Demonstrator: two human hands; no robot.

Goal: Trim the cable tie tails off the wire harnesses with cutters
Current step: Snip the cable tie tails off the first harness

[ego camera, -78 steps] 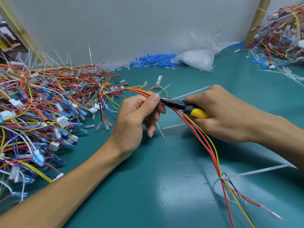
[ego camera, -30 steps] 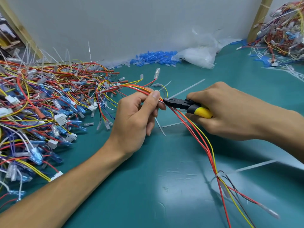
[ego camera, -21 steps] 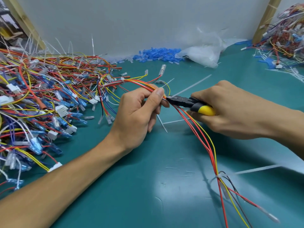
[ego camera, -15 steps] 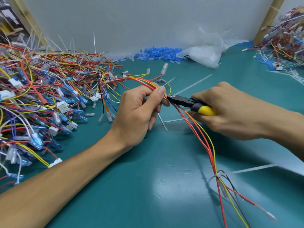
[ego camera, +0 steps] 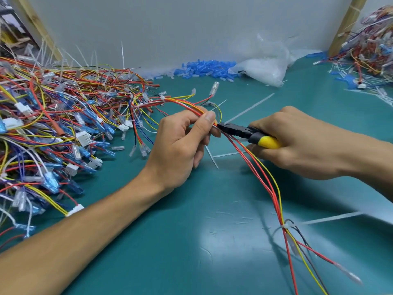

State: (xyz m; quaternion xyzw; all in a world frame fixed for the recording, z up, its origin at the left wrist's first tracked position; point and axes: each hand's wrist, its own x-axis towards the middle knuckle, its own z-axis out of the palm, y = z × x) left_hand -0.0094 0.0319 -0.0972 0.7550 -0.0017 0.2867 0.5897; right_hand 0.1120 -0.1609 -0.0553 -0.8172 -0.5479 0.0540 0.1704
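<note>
My left hand (ego camera: 182, 143) pinches a red, orange and yellow wire harness (ego camera: 263, 179) between thumb and fingers, lifted above the green mat. My right hand (ego camera: 297, 143) grips black cutters with a yellow handle (ego camera: 246, 133); their jaws sit at the harness right beside my left thumb. The tie at the jaws is hidden by my thumb. Lower down, the harness carries a white cable tie (ego camera: 286, 227) whose long tail (ego camera: 331, 218) sticks out to the right.
A big pile of untrimmed harnesses (ego camera: 53, 128) covers the left of the green mat (ego camera: 170, 241). Cut tie tails (ego camera: 248, 108) lie behind my hands. Blue terminal sleeves (ego camera: 204, 69) and a plastic bag (ego camera: 263, 69) sit at the wall; another harness pile (ego camera: 370, 47) is far right.
The hands have stayed together with the cutter jaws at the harness by my left thumb. Only the camera view has shifted slightly.
</note>
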